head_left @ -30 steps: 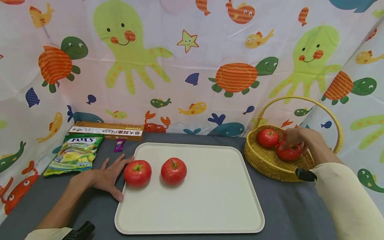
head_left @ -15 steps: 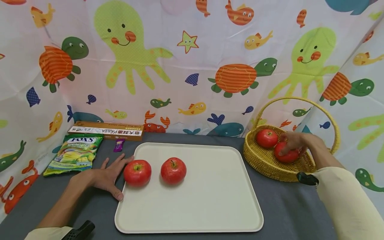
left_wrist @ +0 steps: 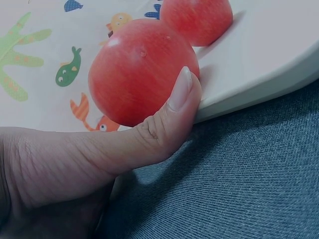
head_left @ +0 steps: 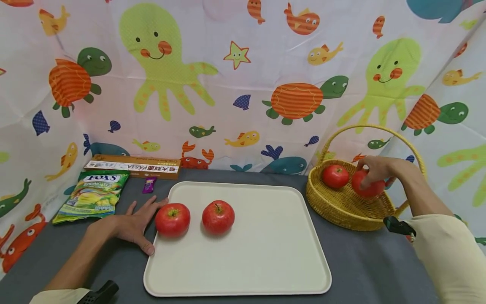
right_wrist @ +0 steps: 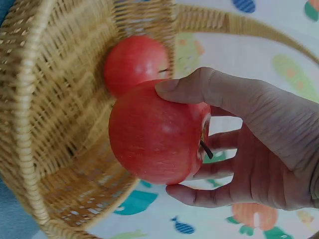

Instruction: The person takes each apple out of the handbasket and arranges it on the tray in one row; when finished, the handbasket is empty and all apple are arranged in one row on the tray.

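Note:
My right hand (head_left: pixel 379 171) grips a red apple (right_wrist: pixel 157 132) over the wicker basket (head_left: pixel 338 213), thumb on one side and fingers on the other. In the right wrist view the apple's dark stem faces the palm. A second apple (head_left: pixel 336 176) lies inside the basket. My left hand (head_left: pixel 133 226) rests with spread fingers at the left edge of the white tray (head_left: pixel 265 261). Its thumb (left_wrist: pixel 182 94) lies at the tray's rim, close to an apple (head_left: pixel 172 220) on the tray. Another apple (head_left: pixel 218 217) sits to the right of that one.
Behind my left hand lie a green snack bag (head_left: pixel 93 194), a small purple wrapped candy (head_left: pixel 149 185) and a long brown pasta box (head_left: pixel 133 166). The basket's tall handle (head_left: pixel 373 126) arches over it. A patterned curtain (head_left: pixel 224 76) stands behind the grey table (head_left: pixel 357 270).
My right hand has lifted the apple up a little from the basket's bottom. My left hand has stayed at the tray's edge.

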The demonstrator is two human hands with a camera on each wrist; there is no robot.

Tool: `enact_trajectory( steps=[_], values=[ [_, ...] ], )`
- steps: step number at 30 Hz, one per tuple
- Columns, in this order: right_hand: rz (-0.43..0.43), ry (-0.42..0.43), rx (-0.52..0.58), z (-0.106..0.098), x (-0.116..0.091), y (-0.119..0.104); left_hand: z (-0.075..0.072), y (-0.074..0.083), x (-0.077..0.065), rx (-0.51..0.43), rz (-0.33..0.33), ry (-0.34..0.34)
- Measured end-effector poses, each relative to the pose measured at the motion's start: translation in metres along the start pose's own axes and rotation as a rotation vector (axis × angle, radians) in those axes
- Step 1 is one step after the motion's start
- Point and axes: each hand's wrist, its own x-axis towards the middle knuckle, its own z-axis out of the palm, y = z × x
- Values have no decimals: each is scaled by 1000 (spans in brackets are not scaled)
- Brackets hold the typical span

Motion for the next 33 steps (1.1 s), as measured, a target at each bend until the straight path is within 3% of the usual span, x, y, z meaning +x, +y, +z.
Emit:
enact_trajectory(
  steps=[3,13,29,33],
  values=[
    [-26,22,-26,-3,-4,-10,0,-1,1,7,-2,2],
    [-148,88,-116,-2,-19,-46,-6,17,-7,12,-51,-33],
    [-292,99,-145,7,-42,-109,1,-9,1,-8,12,0],
    [-343,113,-144,11,-47,-124,2,-9,1,-10,8,13]
  ],
)
